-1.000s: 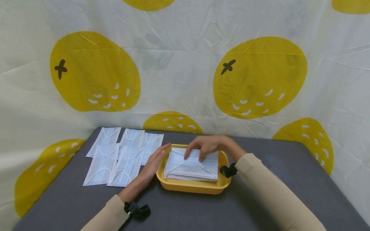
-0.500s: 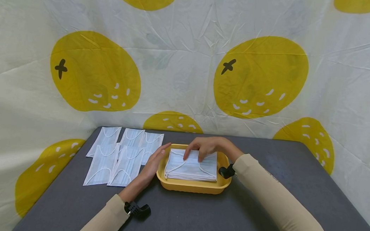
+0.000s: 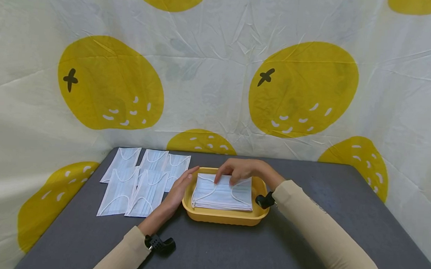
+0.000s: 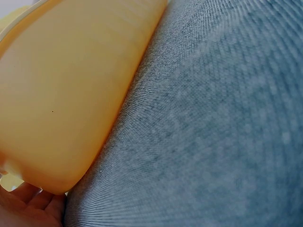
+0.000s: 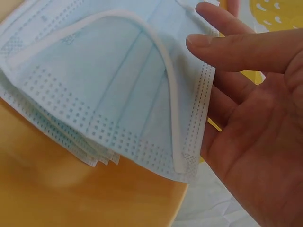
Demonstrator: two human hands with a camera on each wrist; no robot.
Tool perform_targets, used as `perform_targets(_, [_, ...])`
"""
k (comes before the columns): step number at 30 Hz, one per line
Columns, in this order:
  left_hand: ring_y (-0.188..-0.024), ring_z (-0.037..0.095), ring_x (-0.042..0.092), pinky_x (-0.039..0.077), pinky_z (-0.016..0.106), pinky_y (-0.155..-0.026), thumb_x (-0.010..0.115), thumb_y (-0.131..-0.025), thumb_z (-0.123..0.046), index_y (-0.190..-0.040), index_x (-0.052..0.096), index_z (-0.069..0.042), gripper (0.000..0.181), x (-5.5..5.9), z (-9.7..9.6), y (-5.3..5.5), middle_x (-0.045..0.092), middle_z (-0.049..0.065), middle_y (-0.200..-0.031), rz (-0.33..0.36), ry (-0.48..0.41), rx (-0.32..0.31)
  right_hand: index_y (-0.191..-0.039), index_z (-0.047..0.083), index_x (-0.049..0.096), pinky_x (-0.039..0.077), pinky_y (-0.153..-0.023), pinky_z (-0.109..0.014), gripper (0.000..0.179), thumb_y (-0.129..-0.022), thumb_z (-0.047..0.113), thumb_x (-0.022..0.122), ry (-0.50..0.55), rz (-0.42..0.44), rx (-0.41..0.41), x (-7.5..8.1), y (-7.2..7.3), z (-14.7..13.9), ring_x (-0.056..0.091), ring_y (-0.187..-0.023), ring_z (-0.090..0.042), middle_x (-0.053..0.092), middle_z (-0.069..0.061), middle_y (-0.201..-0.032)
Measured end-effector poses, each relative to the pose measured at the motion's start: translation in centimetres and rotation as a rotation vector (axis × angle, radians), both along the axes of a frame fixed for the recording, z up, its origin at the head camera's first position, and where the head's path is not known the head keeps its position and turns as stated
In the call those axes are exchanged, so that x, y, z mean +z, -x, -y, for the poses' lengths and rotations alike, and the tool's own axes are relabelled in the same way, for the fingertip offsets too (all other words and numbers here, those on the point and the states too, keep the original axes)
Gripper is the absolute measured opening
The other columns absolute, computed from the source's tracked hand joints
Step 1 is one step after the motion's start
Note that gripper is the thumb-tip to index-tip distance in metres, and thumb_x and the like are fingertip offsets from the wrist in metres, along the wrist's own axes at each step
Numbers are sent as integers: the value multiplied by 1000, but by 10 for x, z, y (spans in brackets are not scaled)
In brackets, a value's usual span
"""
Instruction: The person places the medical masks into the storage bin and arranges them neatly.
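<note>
A stack of pale blue face masks (image 3: 222, 194) with white ear loops lies in a yellow plastic tray (image 3: 225, 219). My right hand (image 3: 241, 169) reaches over the stack from the far right. In the right wrist view, its thumb and index finger lie over the top mask (image 5: 128, 80), while the other fingers are behind that mask's edge, so the hand pinches it. My left hand (image 3: 176, 189) rests along the tray's left side with fingers straight. In the left wrist view, the left fingers (image 4: 42, 201) show at the tray's corner, partly hidden behind it.
Several flat face masks (image 3: 147, 194) lie overlapping in two rows on the dark grey table (image 3: 215, 254), left of the tray. Behind the table hangs a white curtain (image 3: 207, 88) printed with yellow fruit.
The top masks have shifted slightly left and towards me under the right hand, whose fingers bend a little more at the far edge. The left hand and tray stay put.
</note>
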State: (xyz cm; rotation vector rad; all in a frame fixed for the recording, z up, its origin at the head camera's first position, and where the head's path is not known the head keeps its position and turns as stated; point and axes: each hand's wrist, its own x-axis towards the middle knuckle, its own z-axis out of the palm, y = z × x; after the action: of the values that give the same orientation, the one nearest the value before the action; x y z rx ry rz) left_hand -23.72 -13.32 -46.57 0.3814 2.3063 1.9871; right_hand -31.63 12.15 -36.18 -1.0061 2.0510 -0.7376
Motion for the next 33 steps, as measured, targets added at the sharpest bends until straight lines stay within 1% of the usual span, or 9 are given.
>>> perform_targets(3, [-159,30,24,13,55,-131,30,-114,-31,-159,41,-17,48,0,1,-1,36,9,-167,0,1,-3,-131,2,69,48,-90,-23,53,-83,-19,59,-22,-44,-14,1,-2,1,61,-105,-16,69,-14,-136])
perform_targets(6, [-159,30,25,13,54,-131,30,-114,-31,-159,41,-17,48,0,1,-1,37,9,-167,-6,-1,-5,-131,4,69,50,-95,-25,52,-85,-18,59,-38,-82,-16,4,-3,1,64,-111,-16,69,-13,-137])
perform_targets(11, [-159,32,24,13,56,-131,29,-114,-32,-159,41,-16,49,0,0,-1,36,10,-167,-10,0,-5,-131,2,68,51,-106,-35,49,-87,-16,58,-31,-88,-19,6,-4,0,63,-127,-23,68,-14,-138])
perform_targets(15, [-159,32,23,12,56,-131,29,-114,-31,-159,41,-15,49,0,0,-1,35,10,-168,-9,3,-3,-131,4,69,50,-112,-40,46,-90,-14,58,-37,-97,-28,6,-5,0,61,-132,-25,68,-12,-138])
perform_targets(19, [-159,31,24,14,55,-131,30,-114,-32,-158,41,-16,49,-1,0,-1,37,10,-167,-5,6,0,-131,2,69,49,-113,-41,46,-91,-13,56,-32,-101,-28,8,-6,0,62,-131,-24,69,-12,-137])
perform_targets(22, [-159,31,25,14,55,-131,30,-114,-32,-158,41,-15,49,-1,1,-1,37,10,-167,-6,4,-1,-132,-1,68,49,-113,-42,45,-90,-14,54,-18,-91,-27,10,-7,0,62,-132,-27,68,-15,-137])
perform_targets(26, [-159,32,24,13,56,-131,29,-114,-32,-159,41,-14,49,-1,0,-2,36,11,-167,-5,-4,-7,-132,-3,66,49,-113,-44,42,-93,-12,55,-14,-90,-22,14,-9,1,60,-134,-32,68,-18,-137])
perform_targets(33, [-159,31,24,13,56,-131,28,-114,-33,-159,41,-15,50,-1,-1,0,36,10,-168,5,-2,2,-133,-3,66,54,-108,-41,39,-95,-8,58,-12,-91,-32,18,-7,0,63,-130,-33,67,-19,-137])
